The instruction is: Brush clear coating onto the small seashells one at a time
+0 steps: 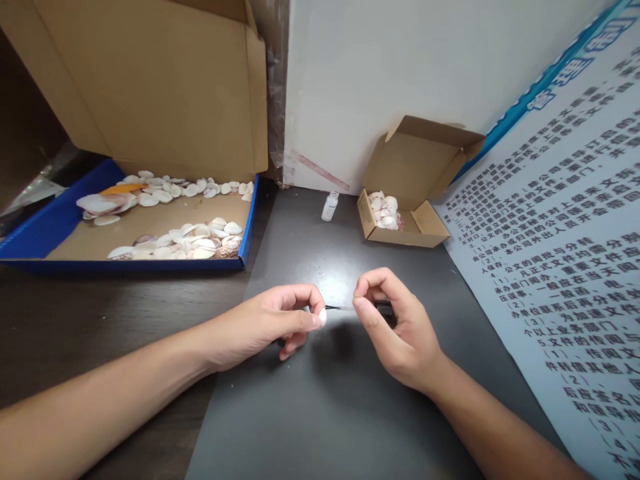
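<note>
Above the dark mat, my left hand (285, 317) pinches a small white shell (323, 317) between thumb and fingertips. My right hand (400, 327) is closed on a thin applicator brush (344, 308); its black cap (385, 309) shows behind the curled fingers. The brush's dark tip points left and lies right beside the shell, though I cannot tell whether they touch. Behind both hands a small white bottle (330, 207) stands upright with no cap on its neck.
On the left, a blue-walled cardboard box (245, 233) holds many loose shells (175, 247) and an orange piece (123, 189). A small brown box (405, 237) with more shells (385, 210) stands back right. A printed sheet (565, 267) borders the mat (280, 413) on the right.
</note>
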`<act>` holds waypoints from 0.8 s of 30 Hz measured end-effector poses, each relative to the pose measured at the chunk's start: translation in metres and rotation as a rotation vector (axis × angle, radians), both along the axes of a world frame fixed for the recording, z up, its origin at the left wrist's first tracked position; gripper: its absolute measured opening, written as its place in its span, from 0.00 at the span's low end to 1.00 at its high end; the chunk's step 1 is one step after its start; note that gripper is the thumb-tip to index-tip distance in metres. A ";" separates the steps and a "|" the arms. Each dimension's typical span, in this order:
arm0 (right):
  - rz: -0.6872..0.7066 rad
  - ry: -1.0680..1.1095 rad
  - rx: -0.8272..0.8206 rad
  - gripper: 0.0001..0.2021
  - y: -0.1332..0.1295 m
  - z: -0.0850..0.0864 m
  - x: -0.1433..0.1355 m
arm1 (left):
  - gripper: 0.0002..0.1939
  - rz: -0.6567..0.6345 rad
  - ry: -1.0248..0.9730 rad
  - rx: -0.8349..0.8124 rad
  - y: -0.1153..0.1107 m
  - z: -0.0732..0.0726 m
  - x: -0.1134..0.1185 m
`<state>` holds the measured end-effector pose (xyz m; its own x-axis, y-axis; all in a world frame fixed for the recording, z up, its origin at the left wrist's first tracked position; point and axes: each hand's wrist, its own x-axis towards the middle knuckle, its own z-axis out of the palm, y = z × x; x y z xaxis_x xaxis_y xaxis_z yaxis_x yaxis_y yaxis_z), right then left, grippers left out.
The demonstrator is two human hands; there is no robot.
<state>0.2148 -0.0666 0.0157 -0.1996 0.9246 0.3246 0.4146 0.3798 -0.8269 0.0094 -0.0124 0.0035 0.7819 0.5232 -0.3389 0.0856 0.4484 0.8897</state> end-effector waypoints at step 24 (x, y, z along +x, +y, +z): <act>0.043 0.008 -0.032 0.06 -0.001 0.001 -0.003 | 0.06 0.020 -0.008 -0.038 -0.001 0.001 0.001</act>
